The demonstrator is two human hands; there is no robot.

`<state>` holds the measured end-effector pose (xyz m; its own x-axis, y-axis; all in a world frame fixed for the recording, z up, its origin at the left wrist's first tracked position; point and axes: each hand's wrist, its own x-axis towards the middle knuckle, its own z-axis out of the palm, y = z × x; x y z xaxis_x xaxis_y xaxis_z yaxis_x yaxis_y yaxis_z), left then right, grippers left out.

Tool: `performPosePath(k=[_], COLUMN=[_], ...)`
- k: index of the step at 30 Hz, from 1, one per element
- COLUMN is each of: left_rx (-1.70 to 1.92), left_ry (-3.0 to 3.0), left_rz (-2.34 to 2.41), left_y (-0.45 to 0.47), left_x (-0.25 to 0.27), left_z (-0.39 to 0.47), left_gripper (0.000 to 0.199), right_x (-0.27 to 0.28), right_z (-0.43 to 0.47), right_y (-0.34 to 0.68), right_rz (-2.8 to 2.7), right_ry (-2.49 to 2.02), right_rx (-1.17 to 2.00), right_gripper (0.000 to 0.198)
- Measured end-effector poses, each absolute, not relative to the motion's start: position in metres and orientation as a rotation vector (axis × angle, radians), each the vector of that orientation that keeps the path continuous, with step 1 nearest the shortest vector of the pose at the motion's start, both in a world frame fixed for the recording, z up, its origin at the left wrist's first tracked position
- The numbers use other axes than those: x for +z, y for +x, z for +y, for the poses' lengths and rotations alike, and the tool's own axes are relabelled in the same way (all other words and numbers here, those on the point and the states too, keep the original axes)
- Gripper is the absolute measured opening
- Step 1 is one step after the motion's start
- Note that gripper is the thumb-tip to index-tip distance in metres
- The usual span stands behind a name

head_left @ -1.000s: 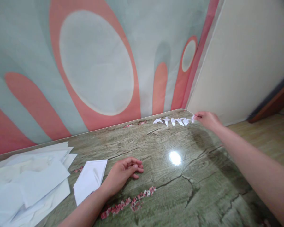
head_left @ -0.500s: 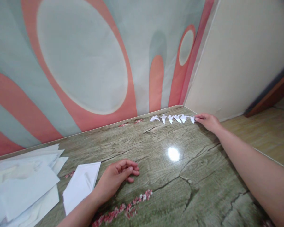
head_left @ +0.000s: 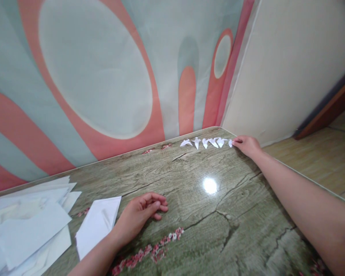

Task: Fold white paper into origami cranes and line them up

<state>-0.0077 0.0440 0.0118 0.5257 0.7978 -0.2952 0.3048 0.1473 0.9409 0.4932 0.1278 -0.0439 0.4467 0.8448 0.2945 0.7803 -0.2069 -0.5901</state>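
Along the table's far edge stands a row of small white folded-paper birds. My right hand reaches to the right end of this row, thumb and finger pinched on the last paper bird, which is partly covered by the fingertips. My left hand rests on the table nearer to me, empty, its fingers loosely curled and somewhat apart. Just left of it lies a white folded sheet of paper, partly behind my left forearm.
A spread pile of white paper sheets covers the table's left side. The wood-patterned table meets a coral and grey-green wall covering at the back. Beyond its right edge is a tiled floor.
The view has shifted slightly. My right hand still pinches the last bird, which has turned a little at the row's end. My left hand stays in place.
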Motion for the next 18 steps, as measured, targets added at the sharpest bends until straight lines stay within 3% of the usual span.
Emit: performPosePath(k=[5, 12, 15, 18], left_rx=[0.478, 0.652, 0.777, 0.777], left_ry=[1.428, 1.377, 1.299, 1.263], left_rz=[0.997, 1.111, 1.082, 1.022], left_y=[-0.009, 0.002, 0.008, 0.011], left_x=[0.009, 0.012, 0.017, 0.018], left_z=[0.044, 0.033, 0.022, 0.016], left_gripper=[0.026, 0.026, 0.037, 0.041], right_x=[-0.017, 0.051, 0.048, 0.027], right_z=[0.109, 0.086, 0.065, 0.04], right_y=[0.48, 0.367, 0.286, 0.231], right_rz=[-1.378, -1.644, -1.723, -1.799], right_ry=[-2.005, -1.649, -1.422, -1.421], right_rx=[0.3, 0.904, 1.261, 1.395], right_gripper=[0.018, 0.022, 0.017, 0.016])
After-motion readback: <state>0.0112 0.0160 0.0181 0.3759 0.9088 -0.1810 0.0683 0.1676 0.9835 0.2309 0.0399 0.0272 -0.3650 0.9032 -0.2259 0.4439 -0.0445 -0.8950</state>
